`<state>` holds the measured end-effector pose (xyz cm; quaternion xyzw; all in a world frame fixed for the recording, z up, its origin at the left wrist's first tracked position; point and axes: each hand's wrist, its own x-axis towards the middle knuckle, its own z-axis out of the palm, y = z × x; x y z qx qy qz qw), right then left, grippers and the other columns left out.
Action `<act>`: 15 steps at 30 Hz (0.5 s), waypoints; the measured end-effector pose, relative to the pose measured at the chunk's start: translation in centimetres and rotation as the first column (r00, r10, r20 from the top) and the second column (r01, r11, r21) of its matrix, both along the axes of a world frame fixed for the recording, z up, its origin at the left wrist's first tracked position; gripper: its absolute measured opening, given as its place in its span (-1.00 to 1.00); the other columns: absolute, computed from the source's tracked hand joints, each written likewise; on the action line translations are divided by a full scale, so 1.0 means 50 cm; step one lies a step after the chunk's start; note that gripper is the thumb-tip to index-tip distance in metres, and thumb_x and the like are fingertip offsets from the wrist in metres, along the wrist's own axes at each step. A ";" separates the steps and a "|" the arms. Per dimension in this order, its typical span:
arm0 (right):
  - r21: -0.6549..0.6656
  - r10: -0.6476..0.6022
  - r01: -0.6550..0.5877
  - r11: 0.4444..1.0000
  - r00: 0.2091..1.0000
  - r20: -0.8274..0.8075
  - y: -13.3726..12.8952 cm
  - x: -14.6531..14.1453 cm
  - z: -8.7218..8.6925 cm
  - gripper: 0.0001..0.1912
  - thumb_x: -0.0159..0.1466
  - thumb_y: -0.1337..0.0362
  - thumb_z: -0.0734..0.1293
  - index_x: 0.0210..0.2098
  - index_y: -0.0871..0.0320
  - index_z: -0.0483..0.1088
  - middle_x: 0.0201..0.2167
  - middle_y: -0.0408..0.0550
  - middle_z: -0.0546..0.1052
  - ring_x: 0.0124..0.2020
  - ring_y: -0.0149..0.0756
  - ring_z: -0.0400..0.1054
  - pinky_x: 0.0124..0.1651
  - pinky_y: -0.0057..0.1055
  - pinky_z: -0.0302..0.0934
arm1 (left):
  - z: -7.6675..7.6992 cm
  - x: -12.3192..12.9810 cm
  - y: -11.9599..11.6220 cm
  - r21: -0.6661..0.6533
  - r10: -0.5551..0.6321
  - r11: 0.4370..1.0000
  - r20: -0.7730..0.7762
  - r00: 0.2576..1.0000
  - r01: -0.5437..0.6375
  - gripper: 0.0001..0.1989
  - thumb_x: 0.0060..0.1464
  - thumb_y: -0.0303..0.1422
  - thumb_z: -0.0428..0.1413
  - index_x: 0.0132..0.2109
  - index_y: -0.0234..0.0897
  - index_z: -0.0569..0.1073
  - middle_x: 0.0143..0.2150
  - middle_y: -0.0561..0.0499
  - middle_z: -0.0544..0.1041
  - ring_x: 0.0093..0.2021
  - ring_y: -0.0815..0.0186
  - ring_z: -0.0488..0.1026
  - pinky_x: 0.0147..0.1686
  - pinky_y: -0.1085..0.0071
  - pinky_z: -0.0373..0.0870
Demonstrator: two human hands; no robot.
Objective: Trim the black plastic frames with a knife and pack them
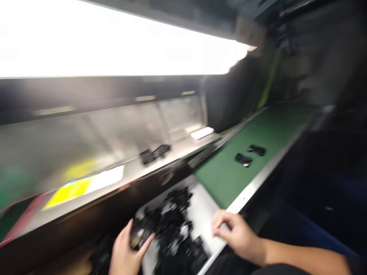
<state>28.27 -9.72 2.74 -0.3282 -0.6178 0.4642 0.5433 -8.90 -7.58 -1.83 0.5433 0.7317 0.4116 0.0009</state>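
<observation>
Nearest the camera, at lower centre of the frame, the left hand (126,250) has its grip closed around a black part (140,233), which sits at the edge of a heap of black parts (172,221). The individual shapes in the heap are blurred. The heap lies in a white tray (202,217). At the lower right, the right hand (236,233) is over the tray with its grip loosely curled and holding nothing; whether its fingertips (218,223) touch the tray cannot be determined. Beyond the tray, a green mat (226,179) with a metal edge (246,194) carries two black pieces (249,154), lying just apart. At centre, a metal shelf (183,151) holds two further black pieces (155,154) and, farther right, a white box (202,133). Yellow-and-white paper (83,187) lies toward its left end. A bright lamp (114,38) fills the upper left of the frame.
</observation>
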 end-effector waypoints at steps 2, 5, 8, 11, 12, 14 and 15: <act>-0.090 0.048 -0.045 0.995 0.998 0.039 -0.010 0.021 -0.010 -0.77 0.33 0.07 0.53 -0.39 0.00 0.52 -0.37 -0.01 0.57 -0.31 -0.09 0.50 -0.15 -0.13 0.42 | -0.002 -0.089 -0.044 -0.122 0.129 0.985 0.038 0.991 -0.124 -0.12 -0.09 0.11 0.28 0.31 -0.26 0.44 0.28 -0.28 0.52 0.38 -0.17 0.43 0.43 -0.09 0.34; -0.162 0.116 -0.102 0.982 0.990 0.077 -0.005 0.030 -0.012 -0.76 0.35 0.13 0.52 -0.40 0.04 0.50 -0.38 -0.04 0.52 -0.30 -0.15 0.46 -0.15 -0.21 0.40 | -0.012 -0.198 -0.054 -0.234 0.328 0.917 -0.014 0.945 -0.322 -0.15 0.11 0.06 0.23 0.41 -0.32 0.34 0.43 -0.33 0.36 0.44 -0.06 0.37 0.43 0.05 0.33; -0.209 0.171 -0.151 0.966 0.981 0.085 -0.016 0.028 0.001 -0.75 0.35 0.12 0.51 -0.40 0.05 0.49 -0.36 -0.04 0.51 -0.30 -0.17 0.44 -0.15 -0.24 0.41 | -0.027 -0.255 -0.044 -0.348 0.439 0.836 -0.037 0.898 -0.424 -0.24 0.17 -0.02 0.27 0.40 -0.27 0.35 0.47 -0.32 0.34 0.47 -0.09 0.32 0.45 -0.08 0.26; -0.220 0.165 -0.144 0.965 0.983 0.082 -0.028 0.031 0.013 -0.75 0.36 0.12 0.50 -0.40 0.06 0.50 -0.37 -0.03 0.52 -0.31 -0.17 0.44 -0.16 -0.22 0.41 | -0.039 -0.255 -0.034 -0.428 0.504 0.773 -0.035 0.863 -0.469 -0.27 0.11 0.01 0.32 0.32 -0.26 0.42 0.43 -0.39 0.38 0.50 -0.34 0.21 0.39 -0.44 0.12; -0.216 0.149 -0.128 0.968 0.986 0.081 -0.030 0.033 0.014 -0.74 0.36 0.12 0.50 -0.39 0.07 0.50 -0.37 -0.04 0.52 -0.31 -0.17 0.44 -0.16 -0.22 0.41 | -0.040 -0.243 -0.029 -0.425 0.516 0.768 -0.034 0.856 -0.480 -0.25 0.10 0.03 0.31 0.31 -0.27 0.43 0.45 -0.45 0.33 0.52 -0.46 0.12 0.37 -0.53 0.06; -0.197 0.096 -0.081 0.977 0.993 0.067 -0.029 0.040 0.013 -0.74 0.37 0.12 0.50 -0.39 0.09 0.50 -0.37 -0.05 0.53 -0.32 -0.19 0.44 -0.17 -0.24 0.40 | -0.039 -0.202 -0.010 -0.365 0.507 0.797 -0.031 0.861 -0.482 -0.20 0.13 0.10 0.21 0.34 -0.32 0.38 0.52 -0.59 0.17 0.57 -0.60 -0.12 0.35 -0.62 -0.08; -0.185 0.071 -0.060 0.981 0.996 0.055 -0.027 0.043 0.011 -0.73 0.38 0.12 0.49 -0.38 0.10 0.49 -0.37 -0.05 0.54 -0.32 -0.21 0.44 -0.17 -0.25 0.40 | -0.036 -0.171 0.007 -0.313 0.480 0.830 -0.025 0.877 -0.463 -0.17 0.18 0.13 0.13 0.39 -0.35 0.32 0.55 -0.61 0.08 0.59 -0.59 -0.21 0.36 -0.61 -0.13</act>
